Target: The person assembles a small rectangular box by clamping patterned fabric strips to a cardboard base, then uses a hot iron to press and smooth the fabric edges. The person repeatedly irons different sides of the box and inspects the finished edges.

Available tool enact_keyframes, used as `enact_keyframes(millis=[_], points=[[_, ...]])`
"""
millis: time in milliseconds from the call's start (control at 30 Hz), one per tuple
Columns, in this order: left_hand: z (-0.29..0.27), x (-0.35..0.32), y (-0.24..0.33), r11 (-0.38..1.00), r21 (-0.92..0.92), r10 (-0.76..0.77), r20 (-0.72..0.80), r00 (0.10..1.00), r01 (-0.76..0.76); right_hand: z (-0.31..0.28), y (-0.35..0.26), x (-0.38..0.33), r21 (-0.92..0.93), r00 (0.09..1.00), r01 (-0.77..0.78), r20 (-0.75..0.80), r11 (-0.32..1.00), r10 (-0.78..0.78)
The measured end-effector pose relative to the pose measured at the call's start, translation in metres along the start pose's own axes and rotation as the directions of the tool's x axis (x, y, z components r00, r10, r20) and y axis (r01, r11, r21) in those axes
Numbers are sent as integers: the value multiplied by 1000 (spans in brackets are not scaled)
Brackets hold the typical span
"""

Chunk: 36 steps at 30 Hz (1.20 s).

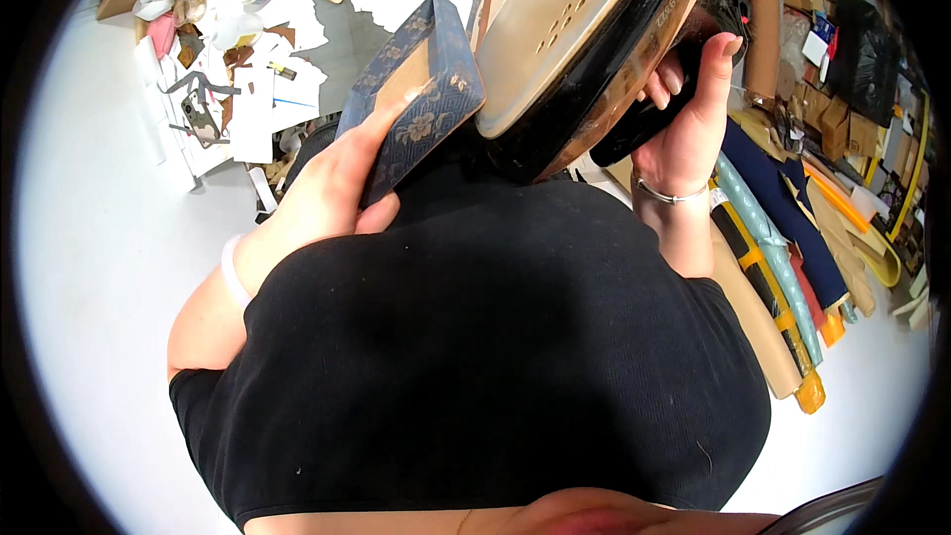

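My left hand (pixel 327 193) grips a flat box covered in dark blue patterned fabric (pixel 421 89), held tilted in front of my chest with its tan inner face toward me. My right hand (pixel 688 109) holds a black clothes iron (pixel 584 35) by its handle, soleplate turned up and to the left, its row of steam holes visible. The iron's lower edge touches or nearly touches the box's right corner. A white bangle sits on my left wrist and a thin silver bracelet on my right. My black top fills the lower middle of the view.
A white floor (pixel 89 238) lies to the left. Paper scraps, cardboard pieces and small tools (pixel 233 59) are scattered at upper left. Several fabric and paper rolls (pixel 783 258) lie at the right, with boxes and bags (pixel 852 69) behind them.
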<state>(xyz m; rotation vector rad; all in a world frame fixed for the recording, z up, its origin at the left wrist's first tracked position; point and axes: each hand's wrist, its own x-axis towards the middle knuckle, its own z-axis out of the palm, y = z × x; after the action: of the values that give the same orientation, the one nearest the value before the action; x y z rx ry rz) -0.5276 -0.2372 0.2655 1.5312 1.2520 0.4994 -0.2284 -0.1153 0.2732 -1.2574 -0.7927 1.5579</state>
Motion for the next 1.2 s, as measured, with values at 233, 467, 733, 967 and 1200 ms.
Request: enact_keyframes(millis=[233, 467, 733, 967, 1200], points=[[-6, 8, 1, 1000, -6, 12, 32, 999, -11, 1, -4, 4, -25, 1000, -20, -18, 999, 19], [-7, 9, -5, 1000, -3, 5, -17, 1000, -5, 7, -2, 13, 41, 999, -43, 1, 998, 43], [11, -11, -31, 979, -183, 43, -234, 971, -87, 20, 20, 9, 234, 997, 17, 69, 972, -34], [15, 2, -31, 844, -52, 468, -412, 782, -533, 24, 19, 5, 221, 951, 263, 107, 939, -291], [29, 8, -32, 772, -431, 116, -628, 770, -468, 37, 10, -10, 62, 941, 283, 174, 957, -289]])
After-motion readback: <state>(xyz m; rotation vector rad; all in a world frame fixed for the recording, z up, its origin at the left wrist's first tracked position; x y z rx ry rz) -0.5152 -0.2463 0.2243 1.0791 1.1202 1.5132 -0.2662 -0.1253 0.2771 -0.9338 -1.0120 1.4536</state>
